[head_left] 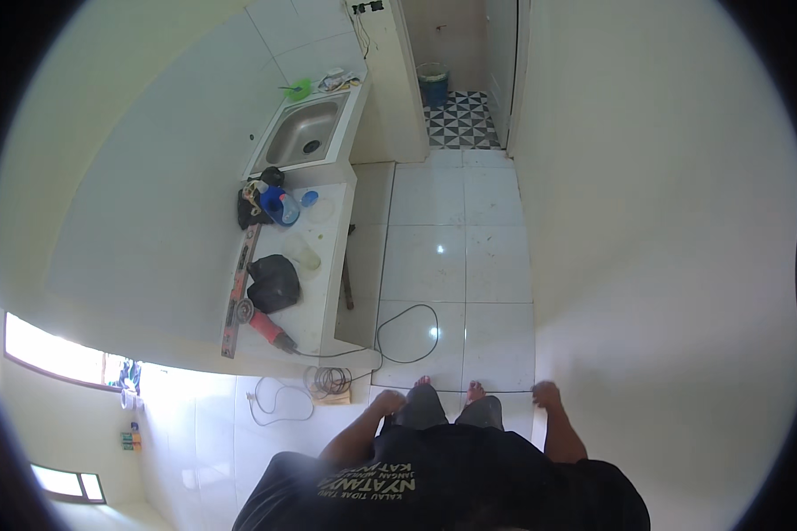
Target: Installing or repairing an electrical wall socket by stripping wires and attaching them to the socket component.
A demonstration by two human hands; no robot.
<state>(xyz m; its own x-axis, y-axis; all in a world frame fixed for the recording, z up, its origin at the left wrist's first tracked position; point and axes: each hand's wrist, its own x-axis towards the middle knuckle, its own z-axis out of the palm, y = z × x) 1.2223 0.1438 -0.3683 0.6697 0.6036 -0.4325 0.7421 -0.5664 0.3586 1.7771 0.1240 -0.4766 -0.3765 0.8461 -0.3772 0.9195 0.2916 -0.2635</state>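
My left hand (388,403) hangs beside my left thigh; its fingers are too small and dim to make out, and no object shows in it. Out to the side, my right hand (546,395) hangs by the pale right wall with its fingers loosely curled and nothing visible in them. To the left, a red angle grinder (266,327) lies at the near end of the white counter (326,265). Its dark cord (437,323) loops over the floor in front of my feet. Beside the grinder sits a black rounded object (274,284).
A red spirit level (237,296) lies along the wall. Farther back are a blue bottle (279,205) and a steel sink (305,133). Coiled cable (329,381) rests near a brown piece on the floor. Beyond the doorway stands a bucket (433,87) on patterned tiles.
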